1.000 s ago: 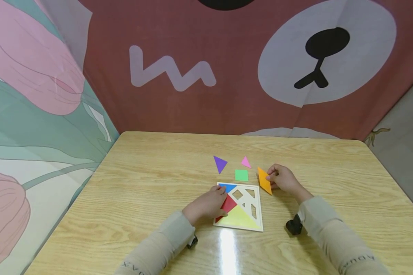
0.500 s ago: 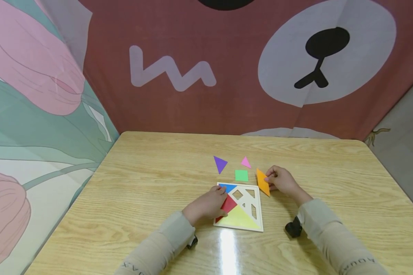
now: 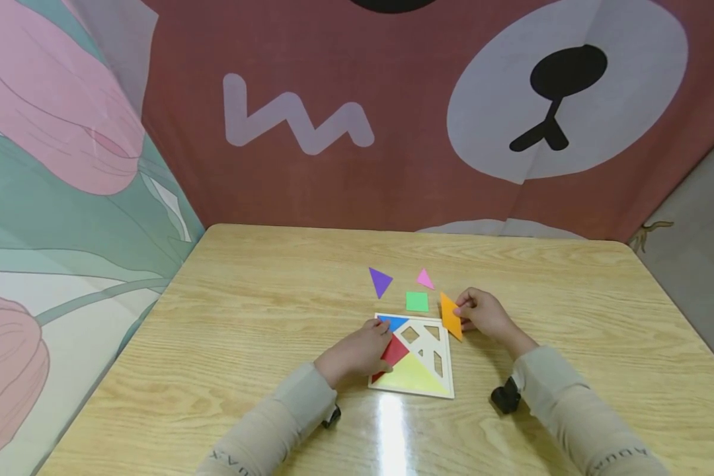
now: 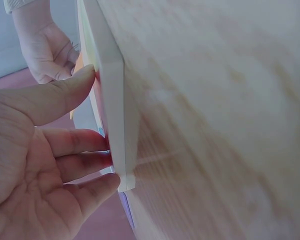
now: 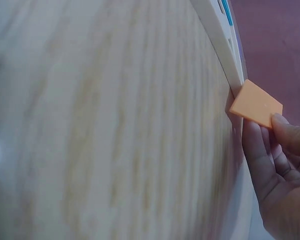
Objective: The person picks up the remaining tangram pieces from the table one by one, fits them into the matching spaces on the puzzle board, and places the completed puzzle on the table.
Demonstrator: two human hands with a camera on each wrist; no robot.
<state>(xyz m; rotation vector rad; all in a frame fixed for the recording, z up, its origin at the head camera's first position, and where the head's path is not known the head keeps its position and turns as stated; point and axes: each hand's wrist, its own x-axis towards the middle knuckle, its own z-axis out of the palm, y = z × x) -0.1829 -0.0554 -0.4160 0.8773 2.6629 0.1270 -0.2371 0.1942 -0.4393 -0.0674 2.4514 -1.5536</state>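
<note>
My right hand [image 3: 484,313] pinches an orange parallelogram tangram piece [image 3: 450,316] between thumb and fingers. The piece is tilted up and overlaps the upper right edge of the white puzzle board [image 3: 450,370]. In the right wrist view the orange piece [image 5: 260,104] stands beside the board's side [image 5: 217,37]. My left hand [image 3: 359,354] rests on the board's left side, its fingertips [image 4: 102,142] touching the face near the rim. Blue [image 3: 395,322], red [image 3: 396,353] and yellow [image 3: 413,375] triangles sit in the board, the red one partly covered by that hand. Several cut-outs show at the board's right.
Beyond the board lie a purple triangle [image 3: 381,282], a pink triangle [image 3: 425,279] and a green square [image 3: 417,301]. Everything is on a wood-grain table [image 3: 262,284]. A printed curtain [image 3: 333,192] hangs behind the far edge.
My right hand has brought the orange piece a little left and down, from beside the board to over its upper right edge. The left hand stays in place on the board.
</note>
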